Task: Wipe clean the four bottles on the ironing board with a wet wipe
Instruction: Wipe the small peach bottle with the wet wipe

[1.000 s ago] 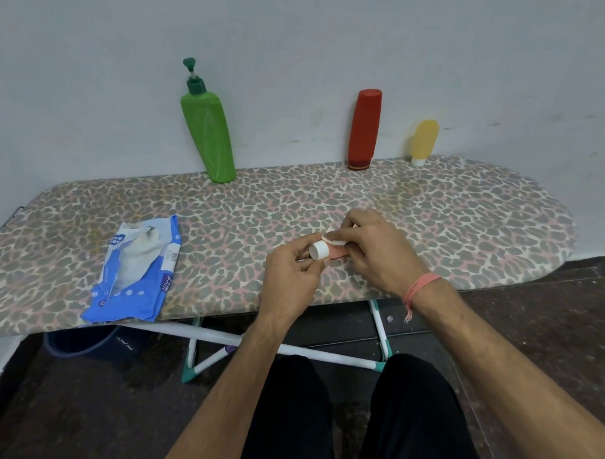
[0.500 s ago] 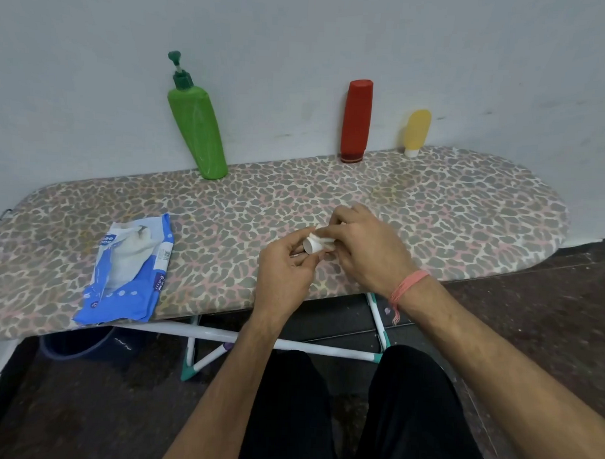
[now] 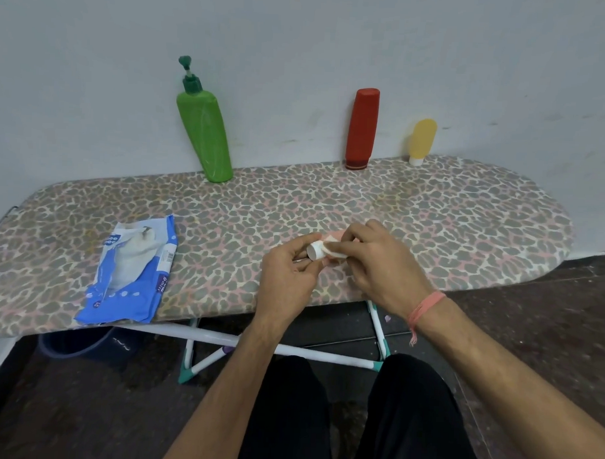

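A small pink bottle with a white cap [image 3: 316,249] is held above the near edge of the leopard-print ironing board [image 3: 432,216]. My left hand [image 3: 287,280] grips its cap end. My right hand [image 3: 382,266] pinches a folded white wet wipe [image 3: 334,248] against the bottle, hiding most of its body. Three more bottles lean on the wall at the back: a green pump bottle [image 3: 205,136], a red bottle [image 3: 362,128] standing on its cap, and a small yellow bottle [image 3: 422,140].
A blue wet-wipe packet [image 3: 131,275] lies open on the board's left part, near the front edge. Below the board I see its white legs [image 3: 221,340], a dark bucket [image 3: 74,341] on the floor and my black-trousered knees.
Both hands stay together on the small bottle, and the wipe has shifted a little around the cap. The camera view has tilted slightly.
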